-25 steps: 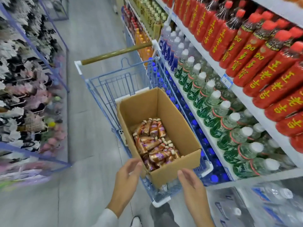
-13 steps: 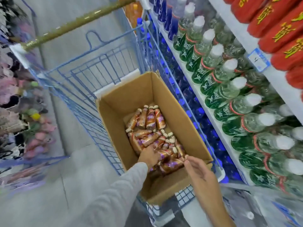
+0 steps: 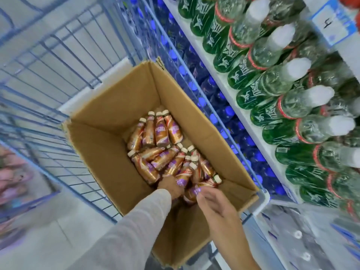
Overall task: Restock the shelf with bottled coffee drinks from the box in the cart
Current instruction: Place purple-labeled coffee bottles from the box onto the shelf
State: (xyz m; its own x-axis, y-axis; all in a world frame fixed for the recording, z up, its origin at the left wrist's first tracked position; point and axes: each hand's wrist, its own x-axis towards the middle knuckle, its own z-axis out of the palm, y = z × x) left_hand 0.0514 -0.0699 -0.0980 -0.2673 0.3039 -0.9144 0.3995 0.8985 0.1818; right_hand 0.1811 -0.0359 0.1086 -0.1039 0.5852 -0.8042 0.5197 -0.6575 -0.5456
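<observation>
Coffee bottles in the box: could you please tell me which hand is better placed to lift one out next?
Probably the left hand: it sits deep among the coffee bottles in the box, while the right hand only reaches one with its fingertips.

**Both hands down in the box**

The left hand [image 3: 169, 187], in a grey sleeve, is deep inside the cardboard box [image 3: 109, 145], among the heaped coffee bottles [image 3: 159, 131]. The right hand [image 3: 214, 203] is just beside it, fingertips on a bottle. The grip of both hands is unclear. The box sits in the blue wire cart [image 3: 64, 61], just beside the shelf [image 3: 219, 78] of green-labelled bottles [image 3: 272, 82].
</observation>
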